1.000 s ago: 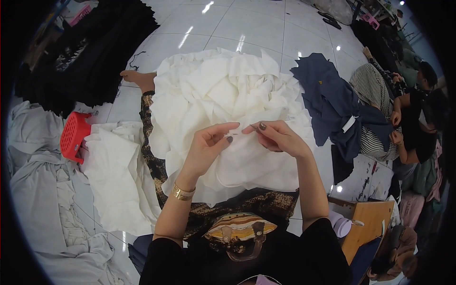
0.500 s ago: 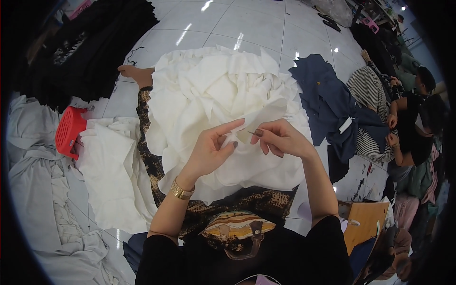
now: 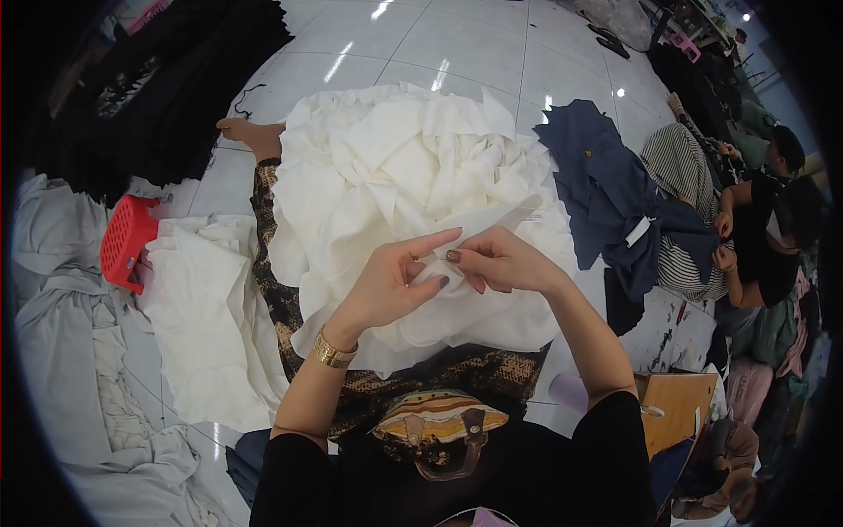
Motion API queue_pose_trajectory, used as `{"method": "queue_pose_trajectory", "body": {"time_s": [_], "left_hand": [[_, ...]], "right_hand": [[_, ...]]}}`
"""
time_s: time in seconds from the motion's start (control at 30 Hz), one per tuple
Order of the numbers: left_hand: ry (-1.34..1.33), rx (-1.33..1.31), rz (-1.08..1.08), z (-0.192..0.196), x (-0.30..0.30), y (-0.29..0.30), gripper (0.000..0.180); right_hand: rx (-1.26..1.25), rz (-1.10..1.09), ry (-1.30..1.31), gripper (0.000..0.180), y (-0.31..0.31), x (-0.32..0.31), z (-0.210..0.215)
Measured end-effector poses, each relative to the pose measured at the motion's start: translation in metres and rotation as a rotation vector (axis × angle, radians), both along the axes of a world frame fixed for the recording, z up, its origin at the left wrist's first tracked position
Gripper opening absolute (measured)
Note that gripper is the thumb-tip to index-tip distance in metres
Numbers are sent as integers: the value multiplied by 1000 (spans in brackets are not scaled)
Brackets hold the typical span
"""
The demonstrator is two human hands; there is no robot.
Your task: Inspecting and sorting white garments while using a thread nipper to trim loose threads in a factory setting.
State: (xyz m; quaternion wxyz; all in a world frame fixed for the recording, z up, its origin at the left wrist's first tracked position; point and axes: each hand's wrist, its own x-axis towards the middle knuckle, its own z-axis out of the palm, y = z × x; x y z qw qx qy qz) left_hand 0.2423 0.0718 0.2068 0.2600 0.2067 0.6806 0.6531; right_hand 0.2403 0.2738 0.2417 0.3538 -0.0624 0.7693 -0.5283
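A big heap of white cloth pieces (image 3: 378, 158) covers my lap. Over its near part, my left hand (image 3: 393, 279) holds up a fold of white cloth (image 3: 450, 279), its index finger stretched out and its thumb lower down. My right hand (image 3: 502, 260) touches the same fold, thumb and index finger pinched together. Whatever small thing sits in that pinch is too fine to make out. A loose flap of the cloth (image 3: 505, 216) rises just beyond my right fingers.
Left of me are a red plastic stool (image 3: 128, 244), a stack of white cloth (image 3: 206, 316) and black cloth (image 3: 158, 97). Dark blue garments (image 3: 606, 189) lie to the right, where another person's hands (image 3: 724, 258) handle them. A wooden board (image 3: 672, 417) stands near my right elbow.
My right hand has moved slightly left and down, its fingertips now at the fold beside my left hand. A thin dark thing seen in its pinch before is now hidden.
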Motion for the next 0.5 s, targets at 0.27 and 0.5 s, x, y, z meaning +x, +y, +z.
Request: {"method": "queue_pose_trajectory", "body": {"time_s": [0.27, 0.5], "left_hand": [[-11, -7, -67, 0, -1, -1, 57], [-38, -6, -122, 1, -1, 0, 59]], "right_hand": [[-3, -11, -22, 40, -2, 0, -4], [-75, -25, -95, 39, 0, -1, -7]]}}
